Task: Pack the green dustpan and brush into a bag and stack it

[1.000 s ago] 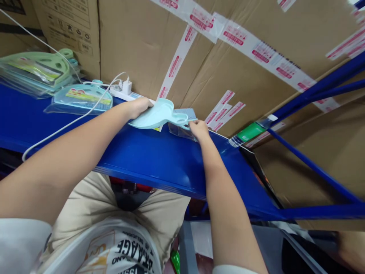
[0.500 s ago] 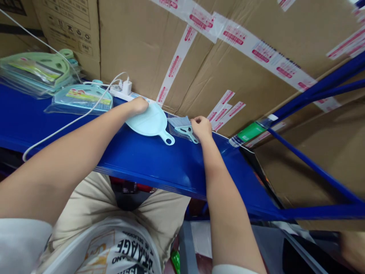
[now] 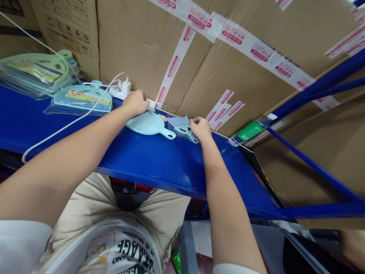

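A light-blue dustpan [image 3: 148, 124] lies on the blue shelf, its holed handle pointing right. My left hand [image 3: 136, 102] hovers at its far left edge, fingers loosely bent, apparently free of the pan; the fingertips are partly hidden. My right hand [image 3: 201, 127] is closed at the right side of a small light-blue hand brush [image 3: 182, 125], which seems to lie on or in clear plastic. The brush's grey-blue bristles face away from me, and its handle points toward me. A small red-and-yellow label [image 3: 162, 117] shows between pan and brush.
Bagged dustpan sets in green [image 3: 37, 70] and blue [image 3: 82, 99] lie at the left. A white power strip [image 3: 118, 92] with a plug and cable runs along the back. A green-labelled bottle [image 3: 252, 131] leans at the right. Taped cardboard boxes [image 3: 137, 45] form the back wall.
The dustpan has tipped down from slightly raised to flat on the shelf. My left hand has come up off it a little. My right hand stays at the brush.
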Motion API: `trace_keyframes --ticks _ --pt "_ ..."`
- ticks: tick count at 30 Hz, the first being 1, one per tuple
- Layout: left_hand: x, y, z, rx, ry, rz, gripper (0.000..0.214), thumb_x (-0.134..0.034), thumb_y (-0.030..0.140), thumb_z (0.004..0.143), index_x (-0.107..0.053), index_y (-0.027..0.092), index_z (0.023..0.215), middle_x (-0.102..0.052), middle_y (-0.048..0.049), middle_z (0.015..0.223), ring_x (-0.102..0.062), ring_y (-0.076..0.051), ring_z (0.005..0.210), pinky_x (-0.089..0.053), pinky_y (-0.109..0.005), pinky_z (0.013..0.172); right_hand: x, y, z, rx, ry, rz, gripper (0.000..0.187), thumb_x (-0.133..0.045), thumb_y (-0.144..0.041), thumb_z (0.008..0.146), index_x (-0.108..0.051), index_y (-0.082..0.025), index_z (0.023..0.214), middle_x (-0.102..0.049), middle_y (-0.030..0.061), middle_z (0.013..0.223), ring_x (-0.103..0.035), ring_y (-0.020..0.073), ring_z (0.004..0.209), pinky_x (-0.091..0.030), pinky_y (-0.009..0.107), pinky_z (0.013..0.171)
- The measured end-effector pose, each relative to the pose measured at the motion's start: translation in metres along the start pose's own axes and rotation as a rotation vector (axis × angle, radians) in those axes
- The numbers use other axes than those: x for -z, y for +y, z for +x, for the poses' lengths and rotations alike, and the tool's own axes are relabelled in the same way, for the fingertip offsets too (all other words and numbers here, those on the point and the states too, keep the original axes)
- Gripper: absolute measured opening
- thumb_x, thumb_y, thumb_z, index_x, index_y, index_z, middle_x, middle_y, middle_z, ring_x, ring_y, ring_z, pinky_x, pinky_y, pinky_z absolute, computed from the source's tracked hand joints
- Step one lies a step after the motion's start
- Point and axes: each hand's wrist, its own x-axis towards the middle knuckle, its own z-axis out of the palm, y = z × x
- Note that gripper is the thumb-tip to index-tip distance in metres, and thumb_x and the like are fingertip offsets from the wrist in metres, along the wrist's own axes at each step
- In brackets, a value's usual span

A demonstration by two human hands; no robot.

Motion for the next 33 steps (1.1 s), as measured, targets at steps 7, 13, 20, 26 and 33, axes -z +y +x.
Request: trace_keyframes --ticks 7,13,20,26,33 --pt "0.0017 0.0073 -0.0072 -0.039 -0.015 -0.007 0.027 -0.050 0.019 0.094 -0.070 0.014 0.112 -0.076 -0.0173 0.105 -0.066 -0.034 0.122 -0.048 -0.042 0.108 -0.0044 0.0070 0.0039 0.075 -0.068 -0.053 0.013 -0.058 -0.015 0.082 -0.069 -0.023 0.080 -0.077 0.0094 0.100 -0.070 0.0251 0.102 -0.052 0.034 0.092" --pt "0.0024 0.0076 -0.0081 -0.052 -0.021 0.007 0.030 -0.052 0.010 0.088 -0.069 0.014 0.113 -0.076 -0.0138 0.096 -0.069 -0.031 0.117 -0.050 -0.037 0.103 -0.0038 0.0037 -0.0008 0.085 -0.220 -0.102 0.011 -0.061 -0.013 0.081 -0.065 -0.024 0.079 -0.076 0.0072 0.096 -0.071 0.0244 0.097 -0.051 0.032 0.090" --pt "-0.0029 0.0021 -0.0038 -0.034 -0.005 -0.036 0.024 -0.053 0.020 0.090 -0.070 0.019 0.107 -0.078 -0.0119 0.089 -0.072 -0.029 0.111 -0.052 -0.034 0.102 -0.0070 0.0032 0.0001 0.115 -0.290 -0.175 0.014 -0.065 -0.019 0.083 -0.059 -0.025 0.072 -0.075 0.0054 0.089 -0.068 0.0224 0.087 -0.049 0.029 0.080" --pt "-0.0017 0.0038 -0.0054 -0.025 -0.025 -0.002 0.026 -0.054 0.022 0.090 -0.071 0.017 0.110 -0.079 -0.0149 0.093 -0.072 -0.032 0.112 -0.052 -0.036 0.101 -0.0076 0.0013 -0.0020 0.139 -0.344 -0.190 0.020 -0.068 -0.026 0.087 -0.060 -0.024 0.070 -0.072 0.0029 0.080 -0.066 0.0199 0.080 -0.045 0.027 0.072" --pt "0.0004 0.0068 -0.0071 -0.037 -0.036 0.030 0.031 -0.054 0.020 0.090 -0.072 0.015 0.115 -0.079 -0.0148 0.095 -0.072 -0.031 0.110 -0.052 -0.037 0.101 -0.0002 0.0005 -0.0023 0.171 -0.427 -0.211 0.018 -0.073 -0.019 0.082 -0.059 -0.024 0.074 -0.068 0.0006 0.080 -0.062 0.0174 0.076 -0.043 0.025 0.069"
